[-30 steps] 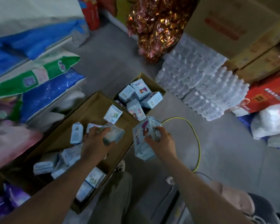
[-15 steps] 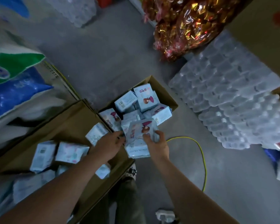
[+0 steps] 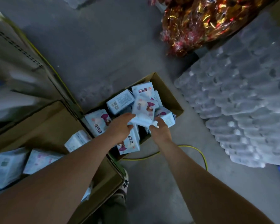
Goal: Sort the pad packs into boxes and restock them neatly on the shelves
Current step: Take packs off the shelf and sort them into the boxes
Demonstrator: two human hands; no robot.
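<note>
A small cardboard box (image 3: 169,94) on the floor holds several light-blue pad packs with purple print. Over it, my left hand (image 3: 121,126) and my right hand (image 3: 160,131) both hold one pad pack (image 3: 144,112) by its near edge, its far end lying on the packs in the box. Another pack (image 3: 128,143) stands at the box's near side, under my left wrist. A larger open box (image 3: 52,126) at the left holds more loose packs (image 3: 40,160), partly hidden by my left forearm.
Shrink-wrapped water bottles (image 3: 242,101) are stacked at the right. A bag of shiny red and gold wrappers (image 3: 200,21) lies at the top right. A yellow cable (image 3: 192,151) loops on the grey floor. A shelf edge (image 3: 23,46) runs along the left.
Both hands have carried the pad pack forward from the edge of the large box and over the small box, where its far end has come down onto the packs inside.
</note>
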